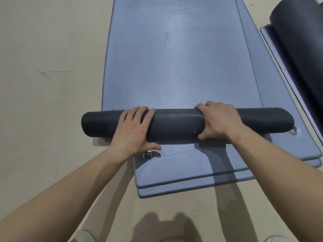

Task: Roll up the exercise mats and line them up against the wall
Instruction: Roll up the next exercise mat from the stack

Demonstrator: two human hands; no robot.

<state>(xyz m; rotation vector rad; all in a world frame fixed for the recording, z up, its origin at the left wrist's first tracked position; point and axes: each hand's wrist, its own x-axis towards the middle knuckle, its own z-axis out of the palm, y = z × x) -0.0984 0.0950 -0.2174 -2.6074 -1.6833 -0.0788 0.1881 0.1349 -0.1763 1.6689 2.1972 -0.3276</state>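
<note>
Two hands grasp the rolled mat: I see my left hand draped over it, thumb underneath, and my right hand curled round it. The roll lies across the near end of the flat mats, which are stacked on the floor.

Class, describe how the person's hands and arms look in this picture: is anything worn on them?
The left hand and right hand are bare: no gloves, rings or watch show. The left forearm and right forearm are bare too, with no sleeve in view up to the picture's edges. No bands or markings show on either.
</note>
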